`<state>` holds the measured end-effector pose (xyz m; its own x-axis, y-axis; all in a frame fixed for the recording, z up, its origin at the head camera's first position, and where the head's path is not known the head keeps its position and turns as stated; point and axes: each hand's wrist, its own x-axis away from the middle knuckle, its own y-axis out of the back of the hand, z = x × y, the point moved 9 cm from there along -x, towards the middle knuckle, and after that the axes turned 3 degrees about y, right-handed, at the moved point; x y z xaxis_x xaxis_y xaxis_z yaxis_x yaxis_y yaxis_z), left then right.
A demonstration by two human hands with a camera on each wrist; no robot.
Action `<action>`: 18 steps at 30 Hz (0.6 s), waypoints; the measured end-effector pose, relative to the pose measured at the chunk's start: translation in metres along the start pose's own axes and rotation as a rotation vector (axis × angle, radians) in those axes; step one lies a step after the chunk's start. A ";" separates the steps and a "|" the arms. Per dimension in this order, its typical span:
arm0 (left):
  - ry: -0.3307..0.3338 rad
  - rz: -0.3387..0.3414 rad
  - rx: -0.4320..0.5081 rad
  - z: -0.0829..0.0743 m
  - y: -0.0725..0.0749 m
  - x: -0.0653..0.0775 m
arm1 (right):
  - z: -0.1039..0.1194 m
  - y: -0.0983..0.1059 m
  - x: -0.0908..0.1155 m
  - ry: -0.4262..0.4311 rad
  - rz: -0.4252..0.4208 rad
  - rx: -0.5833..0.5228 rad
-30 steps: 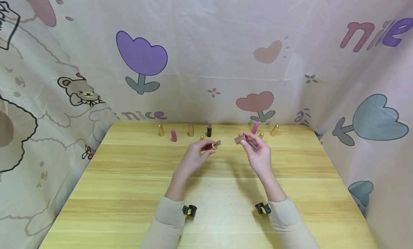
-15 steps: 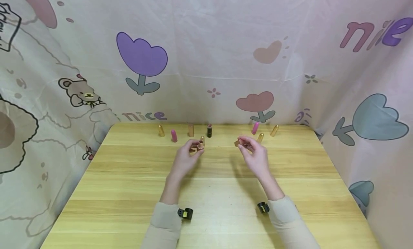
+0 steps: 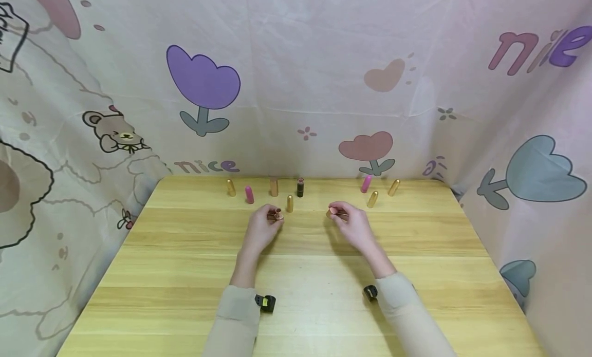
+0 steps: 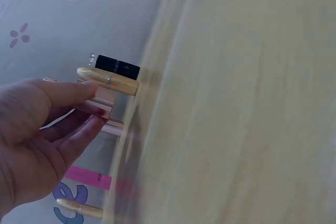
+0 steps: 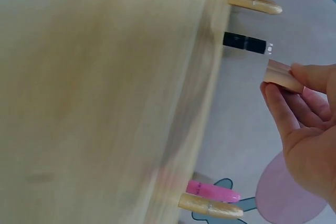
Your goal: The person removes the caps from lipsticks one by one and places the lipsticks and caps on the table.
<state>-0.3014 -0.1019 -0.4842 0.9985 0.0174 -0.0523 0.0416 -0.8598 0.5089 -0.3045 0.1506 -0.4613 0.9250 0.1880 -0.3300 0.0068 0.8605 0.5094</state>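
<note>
My left hand (image 3: 261, 228) pinches the rose-gold base of a lipstick (image 3: 279, 214) between thumb and fingers. In the head view its open inner tube faces up, and the left wrist view shows the base (image 4: 102, 100) held just above the table. Opposite it, my right hand (image 3: 357, 227) pinches a rose-gold lipstick cap (image 5: 283, 77) by its sides, with a gap between the two hands. A gold lipstick (image 3: 290, 203) stands upright just right of my left hand. Whether any lipstick bullet sits inside the base is too small to tell.
Behind my left hand stand a gold lipstick (image 3: 230, 187), a pink one (image 3: 250, 194), a rose-gold square one (image 3: 274, 187) and a black one (image 3: 300, 187). At the back right are a pink lipstick (image 3: 366, 184) and two gold ones (image 3: 372, 199). A printed curtain (image 3: 296, 79) borders the wooden table (image 3: 314, 275).
My left hand has moved left and lower, turning the lipstick base from tilted to more upright. My right hand has come down and slightly left with the cap.
</note>
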 end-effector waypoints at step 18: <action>0.079 0.037 -0.078 0.015 -0.006 -0.017 | -0.013 -0.034 -0.015 -0.015 0.197 0.208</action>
<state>-0.3189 -0.1046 -0.4990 0.9990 0.0288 0.0342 0.0039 -0.8185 0.5745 -0.3237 0.1251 -0.4838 0.9218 0.3337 -0.1975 -0.0974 0.6921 0.7152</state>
